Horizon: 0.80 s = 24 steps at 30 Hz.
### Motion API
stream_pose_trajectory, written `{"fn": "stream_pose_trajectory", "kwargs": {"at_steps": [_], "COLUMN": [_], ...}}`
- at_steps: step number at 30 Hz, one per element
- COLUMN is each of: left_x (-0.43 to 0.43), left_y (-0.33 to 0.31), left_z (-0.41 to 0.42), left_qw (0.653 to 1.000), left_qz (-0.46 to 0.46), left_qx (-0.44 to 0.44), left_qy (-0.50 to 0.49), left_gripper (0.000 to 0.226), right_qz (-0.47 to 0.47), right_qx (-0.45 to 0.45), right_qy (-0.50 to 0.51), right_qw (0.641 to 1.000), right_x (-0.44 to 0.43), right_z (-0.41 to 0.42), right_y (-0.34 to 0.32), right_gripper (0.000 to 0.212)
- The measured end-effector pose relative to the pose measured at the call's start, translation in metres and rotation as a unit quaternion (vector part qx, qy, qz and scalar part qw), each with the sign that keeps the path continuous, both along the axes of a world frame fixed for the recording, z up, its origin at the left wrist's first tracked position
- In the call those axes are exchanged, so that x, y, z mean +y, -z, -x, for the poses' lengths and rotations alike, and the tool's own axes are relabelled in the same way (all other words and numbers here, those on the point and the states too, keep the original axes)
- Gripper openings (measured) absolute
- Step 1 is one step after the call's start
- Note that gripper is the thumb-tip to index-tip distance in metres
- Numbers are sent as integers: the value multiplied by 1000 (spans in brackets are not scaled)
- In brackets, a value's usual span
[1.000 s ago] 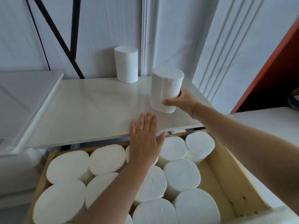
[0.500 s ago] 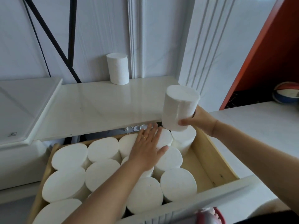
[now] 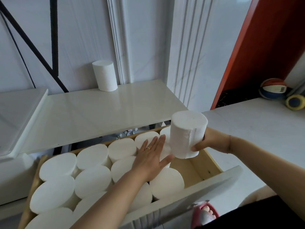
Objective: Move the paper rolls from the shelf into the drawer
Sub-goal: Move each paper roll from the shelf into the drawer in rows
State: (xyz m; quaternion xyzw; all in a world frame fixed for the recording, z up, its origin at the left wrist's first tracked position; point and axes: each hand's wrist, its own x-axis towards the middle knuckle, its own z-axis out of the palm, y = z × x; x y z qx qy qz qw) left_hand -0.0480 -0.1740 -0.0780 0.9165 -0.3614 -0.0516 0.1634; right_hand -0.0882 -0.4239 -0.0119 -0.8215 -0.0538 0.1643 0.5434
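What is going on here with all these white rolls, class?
A person is filling an open drawer with paper rolls. The right hand holds one roll upright above the drawer's bare right side. The left hand lies flat on the rolls already packed inside. One last roll stands on the shelf by the wall.

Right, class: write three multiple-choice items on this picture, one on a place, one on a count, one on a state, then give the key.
1. Where is the held roll?
A) over the drawer's right side
B) on the shelf
C) on the floor

2. How many rolls stand on the shelf?
A) three
B) none
C) one

3. The left hand is:
A) gripping a roll
B) flat and open on the packed rolls
C) out of view

Key: A, the right hand holds it above the drawer; C, a single shelf roll by the wall; B, fingers spread.
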Motion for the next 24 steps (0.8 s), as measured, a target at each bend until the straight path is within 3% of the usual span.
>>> {"fn": "stream_pose_trajectory", "kwargs": {"at_steps": [13, 20, 24], "left_x": [-17, -20, -19], "left_y": [3, 6, 6], "left_z": [9, 10, 11], "left_qw": [992, 996, 995], "left_qz": [111, 70, 90], "left_qx": [62, 56, 47], "left_qy": [16, 13, 22], "left_gripper": [97, 92, 91], "right_qz": [-4, 17, 12], "right_qx": [29, 44, 53], "right_qy": [-28, -60, -54], "right_qw": [999, 997, 997], "right_x": [-17, -24, -9], "right_z": [11, 19, 13], "right_y": [1, -1, 8], "right_gripper": [59, 60, 61]}}
